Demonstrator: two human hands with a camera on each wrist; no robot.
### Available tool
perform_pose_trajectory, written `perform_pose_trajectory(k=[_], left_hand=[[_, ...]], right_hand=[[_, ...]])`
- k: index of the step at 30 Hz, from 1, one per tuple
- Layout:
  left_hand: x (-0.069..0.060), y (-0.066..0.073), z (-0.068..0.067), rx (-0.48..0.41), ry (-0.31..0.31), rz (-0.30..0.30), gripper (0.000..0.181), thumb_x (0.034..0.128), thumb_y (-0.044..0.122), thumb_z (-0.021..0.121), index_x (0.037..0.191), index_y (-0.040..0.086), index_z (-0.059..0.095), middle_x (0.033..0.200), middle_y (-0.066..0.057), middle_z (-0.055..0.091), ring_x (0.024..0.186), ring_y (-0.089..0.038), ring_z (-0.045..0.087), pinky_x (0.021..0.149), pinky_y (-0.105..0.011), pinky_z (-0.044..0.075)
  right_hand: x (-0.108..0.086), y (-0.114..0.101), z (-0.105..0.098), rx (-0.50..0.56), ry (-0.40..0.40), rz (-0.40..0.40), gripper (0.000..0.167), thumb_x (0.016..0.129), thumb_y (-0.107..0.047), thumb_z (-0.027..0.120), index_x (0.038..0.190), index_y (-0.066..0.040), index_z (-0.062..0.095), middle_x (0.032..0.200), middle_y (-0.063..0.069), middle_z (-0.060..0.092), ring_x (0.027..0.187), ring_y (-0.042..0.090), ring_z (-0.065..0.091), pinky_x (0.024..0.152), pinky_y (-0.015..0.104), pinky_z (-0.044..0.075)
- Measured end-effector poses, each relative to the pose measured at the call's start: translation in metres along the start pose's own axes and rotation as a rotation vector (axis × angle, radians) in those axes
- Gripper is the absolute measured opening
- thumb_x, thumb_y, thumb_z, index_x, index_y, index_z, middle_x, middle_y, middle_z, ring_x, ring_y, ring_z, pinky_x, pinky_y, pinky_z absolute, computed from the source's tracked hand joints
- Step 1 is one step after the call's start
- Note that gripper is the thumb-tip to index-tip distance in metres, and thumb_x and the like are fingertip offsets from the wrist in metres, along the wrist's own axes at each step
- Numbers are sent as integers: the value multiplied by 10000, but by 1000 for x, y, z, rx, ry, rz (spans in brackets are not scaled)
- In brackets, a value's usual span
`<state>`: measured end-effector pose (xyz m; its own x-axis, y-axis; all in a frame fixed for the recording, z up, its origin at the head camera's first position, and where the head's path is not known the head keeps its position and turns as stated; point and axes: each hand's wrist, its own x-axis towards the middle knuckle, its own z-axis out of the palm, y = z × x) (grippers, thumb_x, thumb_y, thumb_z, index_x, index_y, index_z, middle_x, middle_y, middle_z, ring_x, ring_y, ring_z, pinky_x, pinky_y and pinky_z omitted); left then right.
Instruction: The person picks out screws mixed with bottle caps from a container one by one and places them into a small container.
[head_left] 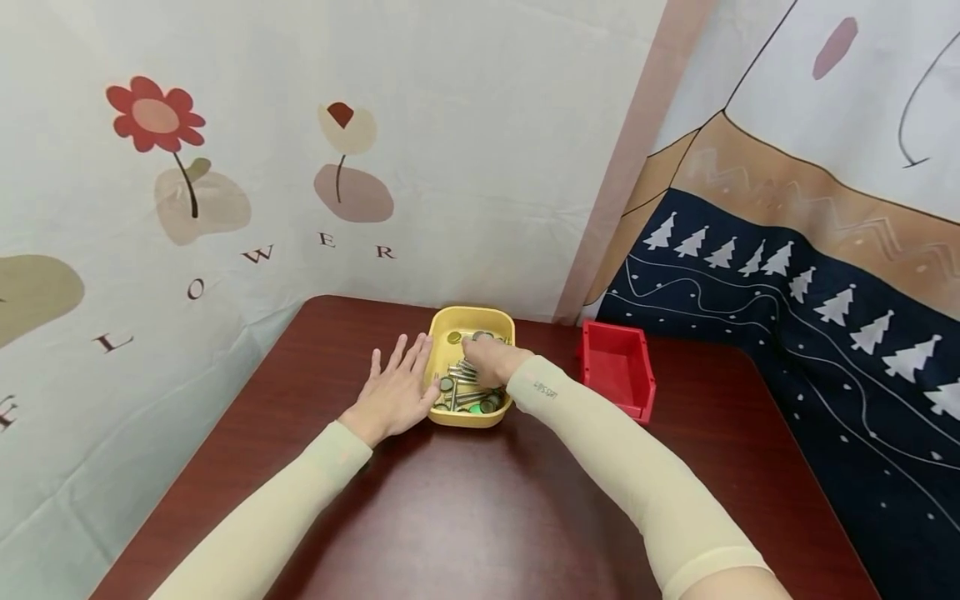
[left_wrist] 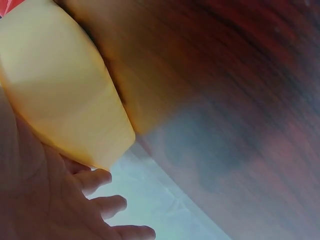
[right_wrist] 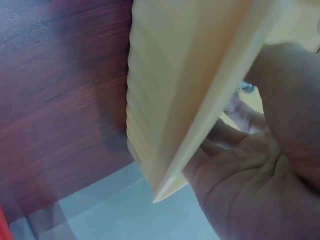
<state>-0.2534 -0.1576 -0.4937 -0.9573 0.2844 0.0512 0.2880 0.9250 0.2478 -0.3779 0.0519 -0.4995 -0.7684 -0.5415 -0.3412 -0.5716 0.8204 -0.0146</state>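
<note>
A yellow bin [head_left: 471, 422] stands on the table and holds several metal bolts [head_left: 471, 397] and round metal caps [head_left: 489, 405]. Fingers straight and spread, my left hand [head_left: 396, 392] touches the bin's left side. The left wrist view shows that hand [left_wrist: 40, 200] palm-on beside the bin's outer wall [left_wrist: 65, 85]. Over the bin's right rim, my right hand [head_left: 491, 360] reaches in among the metal pieces. In the right wrist view the bin wall [right_wrist: 170, 85] partly hides that hand's bent fingers [right_wrist: 227, 132]. A small shiny piece [right_wrist: 246, 87] shows near them; whether they grip it is unclear.
To the right of the yellow bin stands a red bin [head_left: 617, 367] on the dark reddish-brown table [head_left: 465, 508]. Behind the table hangs a pale printed cloth [head_left: 480, 167], with a dark blue tree-patterned cloth [head_left: 720, 292] at the right.
</note>
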Motion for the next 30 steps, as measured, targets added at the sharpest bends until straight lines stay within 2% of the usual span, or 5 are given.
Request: perform_pose_trajectory(k=[3,7,14,20,30], left_hand=[[0,0,0,18,8,-3,834,1213,496,441,1876,68,173,1974,-120,175,1850,-444,98,1412,-842,99],[0,2,1,21,13,4,839,1207,499,437,1875,62,176,1974,-123,172,1850,-444,101,1410,-847,81],[1,4,3,17,11,6,844,1204,499,448,1873,56,183,1972,-128,176,1850,-441,104,1411,-844,84],[2,4,3,19,-3,6,857,1205,513,448,1876,62,163,1974,-122,164,1853,-430,96,1417,-834,88],[0,-2,1,29,10,15,860,1210,516,435,1870,40,158,1978,-124,121,1860,-395,67,1423,-827,69]], right_hand=[[14,14,15,7,50,-47,575,1096,-168,776,1623,-45,581,1431,160,736,1274,269,756,1028,430,663],[22,29,24,26,149,-139,256,1069,-146,822,1310,-74,771,1194,51,799,1061,183,747,893,339,638],[-7,27,12,127,285,-182,104,977,-94,925,1031,-142,850,1039,-6,827,954,166,754,836,331,647],[-67,-3,-29,228,310,-113,83,1055,-15,814,1117,-7,869,1151,138,868,1017,260,821,905,399,697],[-83,0,-37,362,393,-32,221,1074,-47,794,1279,-64,875,1153,104,865,892,207,758,752,333,621]])
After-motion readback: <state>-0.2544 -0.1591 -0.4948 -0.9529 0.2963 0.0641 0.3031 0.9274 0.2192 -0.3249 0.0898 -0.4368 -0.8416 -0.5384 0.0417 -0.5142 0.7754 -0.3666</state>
